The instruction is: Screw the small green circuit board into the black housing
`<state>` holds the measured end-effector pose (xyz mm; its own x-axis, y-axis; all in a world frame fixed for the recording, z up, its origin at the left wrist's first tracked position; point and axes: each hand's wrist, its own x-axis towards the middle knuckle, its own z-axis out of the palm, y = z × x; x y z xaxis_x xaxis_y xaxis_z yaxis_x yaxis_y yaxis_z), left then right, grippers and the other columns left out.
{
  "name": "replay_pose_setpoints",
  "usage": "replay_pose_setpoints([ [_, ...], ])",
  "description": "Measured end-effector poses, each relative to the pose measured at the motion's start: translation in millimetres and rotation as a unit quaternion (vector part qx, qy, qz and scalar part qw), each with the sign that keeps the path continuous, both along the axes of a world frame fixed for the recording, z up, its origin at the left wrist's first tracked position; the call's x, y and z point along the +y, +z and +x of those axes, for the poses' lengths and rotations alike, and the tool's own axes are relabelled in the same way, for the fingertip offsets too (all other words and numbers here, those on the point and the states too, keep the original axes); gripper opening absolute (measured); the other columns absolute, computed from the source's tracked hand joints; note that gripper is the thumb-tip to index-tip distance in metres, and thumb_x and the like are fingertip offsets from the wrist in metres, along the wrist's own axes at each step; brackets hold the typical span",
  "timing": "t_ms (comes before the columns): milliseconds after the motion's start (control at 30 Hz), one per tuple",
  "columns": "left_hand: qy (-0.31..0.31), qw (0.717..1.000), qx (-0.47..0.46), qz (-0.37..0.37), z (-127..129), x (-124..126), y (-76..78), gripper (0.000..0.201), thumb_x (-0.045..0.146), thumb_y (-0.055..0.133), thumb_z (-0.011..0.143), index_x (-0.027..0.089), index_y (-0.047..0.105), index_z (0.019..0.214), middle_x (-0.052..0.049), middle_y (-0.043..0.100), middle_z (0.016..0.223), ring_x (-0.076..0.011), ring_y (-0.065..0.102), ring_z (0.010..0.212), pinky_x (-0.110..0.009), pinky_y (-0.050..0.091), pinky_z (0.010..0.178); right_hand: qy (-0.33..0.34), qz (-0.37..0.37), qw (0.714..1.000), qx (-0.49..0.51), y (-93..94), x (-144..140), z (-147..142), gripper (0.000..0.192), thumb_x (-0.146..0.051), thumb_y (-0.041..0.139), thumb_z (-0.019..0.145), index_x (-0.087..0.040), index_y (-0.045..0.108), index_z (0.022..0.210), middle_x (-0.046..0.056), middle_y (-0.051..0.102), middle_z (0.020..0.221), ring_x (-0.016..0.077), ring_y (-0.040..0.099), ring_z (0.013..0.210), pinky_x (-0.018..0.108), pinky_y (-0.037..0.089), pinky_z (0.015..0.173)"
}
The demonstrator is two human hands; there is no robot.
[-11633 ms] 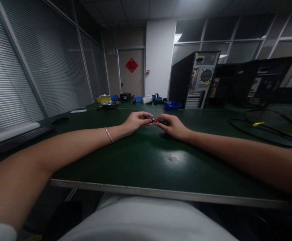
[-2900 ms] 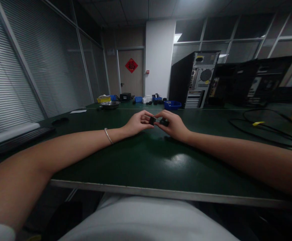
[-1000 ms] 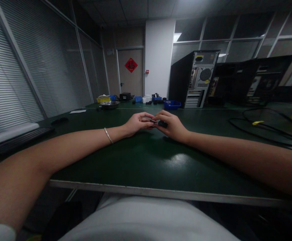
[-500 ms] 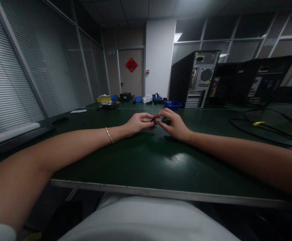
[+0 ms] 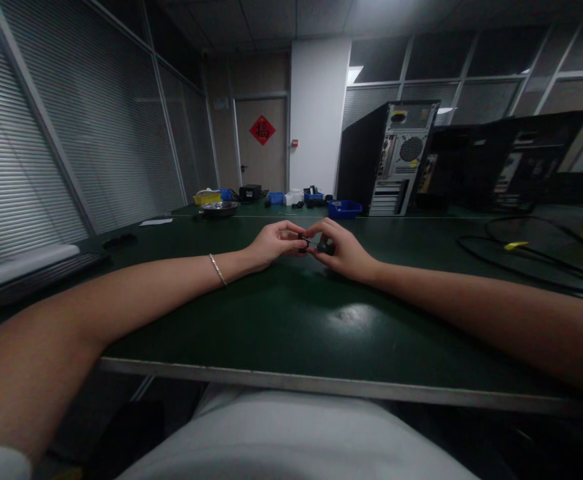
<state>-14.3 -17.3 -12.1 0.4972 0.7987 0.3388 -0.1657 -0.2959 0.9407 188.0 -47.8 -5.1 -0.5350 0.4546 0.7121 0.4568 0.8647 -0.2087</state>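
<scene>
**Black part pinched between two hands at mid-table**

Black and small, the part (image 5: 316,245) sits between both hands above the middle of the green tabletop (image 5: 291,320), well in from the near edge. The left hand (image 5: 274,241) has its fingertips closed together on the part's left end, thumb on top, a bracelet (image 5: 217,269) on the wrist behind it. The right hand (image 5: 344,250) is clamped on the right, rounder end, fingers curled over it. The two hands touch at the fingertips, and the part is too small and dark to tell its shape further, or whether it is one piece or two. Both forearms lie stretched across the tabletop.

Along the far edge stand a blue bin (image 5: 344,209), a metal bowl (image 5: 220,208) and a yellow bin (image 5: 207,197). A PC tower (image 5: 389,157) stands at the far right with its back panel showing. Black cables (image 5: 521,257) loop across the right side. A keyboard (image 5: 26,270) lies at the left edge.
</scene>
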Motion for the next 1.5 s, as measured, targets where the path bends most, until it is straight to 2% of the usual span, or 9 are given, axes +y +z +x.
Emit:
replay_pose_setpoints([
  [167,-0.012,0.999,0.007,0.038,0.6,2.0,-2.9,0.038,0.014,0.078,0.068,0.012,0.059,0.101,-0.008,0.068,0.102,-0.0196,0.069,0.089,-0.044,0.052,0.088,0.001,-0.003,1.0,0.005,-1.0,1.7,0.8,0.03,-0.01,0.063,0.075,-0.02,0.057,0.102,0.007,0.057,0.102,0.0189,0.054,0.079,0.031,0.047,0.068],
  [300,-0.013,0.998,0.024,0.056,0.1,1.7,-2.0,0.045,0.01,0.079,0.065,0.012,0.059,0.106,-0.008,0.068,0.098,-0.0201,0.067,0.093,-0.044,0.05,0.091,-0.011,0.004,1.0,0.018,-1.7,1.1,0.4,0.029,-0.012,0.062,0.076,-0.021,0.055,0.103,0.007,0.056,0.102,0.0185,0.054,0.077,0.031,0.046,0.066],
  [467,0.004,0.996,0.038,0.079,0.1,0.6,-0.3,0.044,0.01,0.08,0.064,0.011,0.06,0.103,-0.008,0.069,0.093,-0.0194,0.067,0.092,-0.044,0.049,0.091,0.007,0.007,1.0,0.016,-0.8,0.7,-0.6,0.029,-0.011,0.061,0.076,-0.02,0.054,0.102,0.006,0.055,0.101,0.0188,0.054,0.079,0.031,0.046,0.068],
  [667,0.001,0.996,0.037,0.077,-0.8,-0.5,0.1,0.044,0.01,0.08,0.064,0.011,0.059,0.102,-0.008,0.069,0.094,-0.0196,0.068,0.09,-0.043,0.051,0.088,-0.005,0.012,1.0,0.016,0.6,0.6,-0.4,0.022,-0.014,0.06,0.079,-0.021,0.055,0.099,0.006,0.056,0.098,0.0186,0.054,0.078,0.031,0.046,0.068],
  [900,-0.001,0.997,0.02,0.074,-0.5,1.0,-2.4,0.042,0.011,0.079,0.066,0.012,0.059,0.102,-0.007,0.068,0.093,-0.0197,0.069,0.09,-0.043,0.052,0.088,-0.011,0.001,1.0,0.0,-2.5,1.9,0.1,0.036,-0.01,0.061,0.073,-0.021,0.053,0.107,0.007,0.055,0.107,0.0179,0.055,0.078,0.031,0.046,0.067],
  [1233,0.02,0.993,0.046,0.11,-0.4,0.6,-1.9,0.043,0.011,0.081,0.063,0.013,0.06,0.101,-0.007,0.065,0.1,-0.0195,0.069,0.09,-0.04,0.051,0.089,-0.039,0.003,0.999,0.002,-2.7,1.1,-0.6,0.029,-0.016,0.062,0.076,-0.022,0.053,0.104,0.006,0.056,0.102,0.0188,0.056,0.077,0.031,0.046,0.066],
  [1367,0.002,0.994,0.037,0.107,0.5,-2.5,0.2,0.041,0.011,0.079,0.066,0.012,0.058,0.101,-0.007,0.066,0.099,-0.0186,0.069,0.089,-0.04,0.052,0.088,-0.039,0.01,0.999,0.011,-2.2,1.4,-2.0,0.027,-0.019,0.062,0.077,-0.022,0.053,0.102,0.005,0.056,0.098,0.0188,0.055,0.077,0.03,0.045,0.065],
  [1500,0.012,0.994,0.042,0.096,0.8,-4.1,2.7,0.042,0.009,0.078,0.066,0.011,0.058,0.103,-0.007,0.066,0.095,-0.0188,0.069,0.087,-0.041,0.052,0.088,-0.028,0.016,0.999,0.03,-1.6,1.5,-2.6,0.025,-0.019,0.061,0.078,-0.021,0.052,0.101,0.005,0.055,0.096,0.0186,0.054,0.077,0.03,0.045,0.064],
])
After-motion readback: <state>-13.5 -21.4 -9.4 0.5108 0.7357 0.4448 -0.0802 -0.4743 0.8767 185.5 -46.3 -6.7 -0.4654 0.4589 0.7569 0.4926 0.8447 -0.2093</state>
